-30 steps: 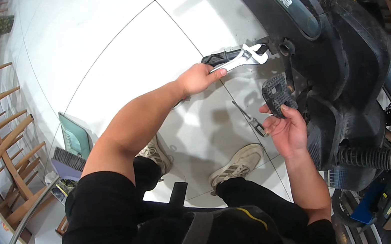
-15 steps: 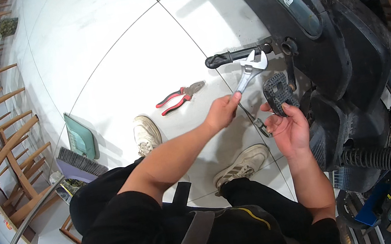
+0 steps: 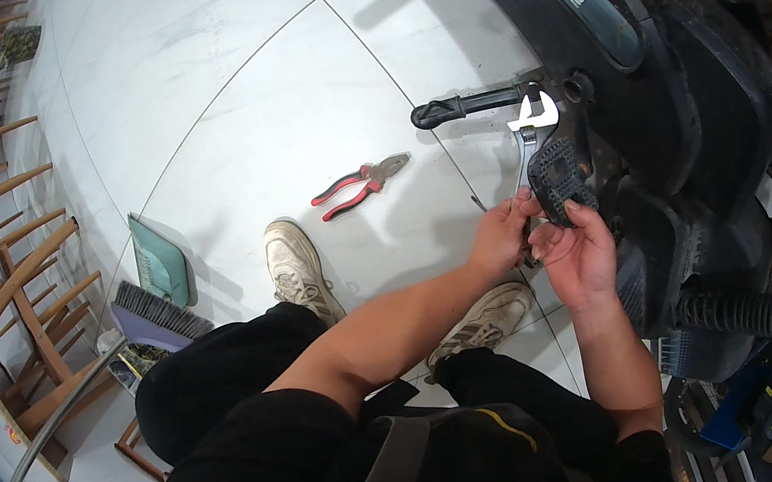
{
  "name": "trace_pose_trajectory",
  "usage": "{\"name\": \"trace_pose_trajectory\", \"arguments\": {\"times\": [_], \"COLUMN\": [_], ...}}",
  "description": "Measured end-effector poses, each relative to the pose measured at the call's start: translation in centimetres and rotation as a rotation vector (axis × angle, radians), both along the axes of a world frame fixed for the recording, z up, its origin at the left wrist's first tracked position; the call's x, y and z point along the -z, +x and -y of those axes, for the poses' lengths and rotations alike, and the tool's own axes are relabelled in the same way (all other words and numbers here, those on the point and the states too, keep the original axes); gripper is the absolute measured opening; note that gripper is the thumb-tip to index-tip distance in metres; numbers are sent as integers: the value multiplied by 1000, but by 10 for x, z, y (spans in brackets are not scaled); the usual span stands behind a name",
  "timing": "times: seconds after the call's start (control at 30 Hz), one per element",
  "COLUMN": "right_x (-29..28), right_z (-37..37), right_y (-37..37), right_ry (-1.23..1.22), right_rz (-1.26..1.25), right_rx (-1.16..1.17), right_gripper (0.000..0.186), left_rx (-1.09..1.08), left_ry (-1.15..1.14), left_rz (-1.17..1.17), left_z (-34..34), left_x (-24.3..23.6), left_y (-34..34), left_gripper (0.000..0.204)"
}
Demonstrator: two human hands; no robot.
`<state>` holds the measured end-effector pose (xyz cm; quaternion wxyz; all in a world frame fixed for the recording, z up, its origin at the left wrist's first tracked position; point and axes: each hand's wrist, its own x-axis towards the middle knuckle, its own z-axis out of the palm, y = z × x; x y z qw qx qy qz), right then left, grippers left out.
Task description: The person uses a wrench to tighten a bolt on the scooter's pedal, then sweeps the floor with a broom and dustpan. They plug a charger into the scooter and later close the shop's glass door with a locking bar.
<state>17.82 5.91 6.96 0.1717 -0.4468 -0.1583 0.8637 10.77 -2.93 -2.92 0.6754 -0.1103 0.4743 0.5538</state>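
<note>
My left hand [image 3: 503, 241] is closed around the lower handle of a silver adjustable wrench [image 3: 525, 144], whose open jaws point away from me. Fingers of my right hand [image 3: 580, 257] grip the near end of a black ridged pedal [image 3: 556, 178] beside a dark electric scooter [image 3: 630, 135]. The two hands are close together, and the wrench stands just left of the pedal. A dark part below my left fingers is mostly hidden. Past the wrench head, a black bar with a rubber grip [image 3: 451, 110] sticks out from the scooter.
Red-and-black pliers [image 3: 363, 187] lie on the white tiled floor, ahead of my left shoe [image 3: 298, 264]. To the left are a green dustpan [image 3: 159, 260], a purple broom head [image 3: 158, 317] and wooden chairs [image 3: 18, 286]. A coil spring [image 3: 731, 313] shows at the scooter's near side.
My left hand has come right and nearer to me with the wrench, which now stands more upright next to the pedal. My right hand keeps its hold on the pedal.
</note>
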Motion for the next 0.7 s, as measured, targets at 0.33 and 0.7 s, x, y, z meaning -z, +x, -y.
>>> {"name": "trace_pose_trajectory", "arguments": {"times": [0.33, 0.7], "right_x": [2, -3], "right_z": [1, 0], "right_y": [4, 0], "right_ry": [41, -8], "right_rz": [16, -34], "right_rx": [-31, 32], "right_gripper": [45, 38], "left_rx": [-254, -176], "left_ry": [236, 189], "left_rz": [215, 216], "left_z": [-14, -17], "left_x": [3, -7], "left_y": [18, -4], "left_gripper": [24, 13]}}
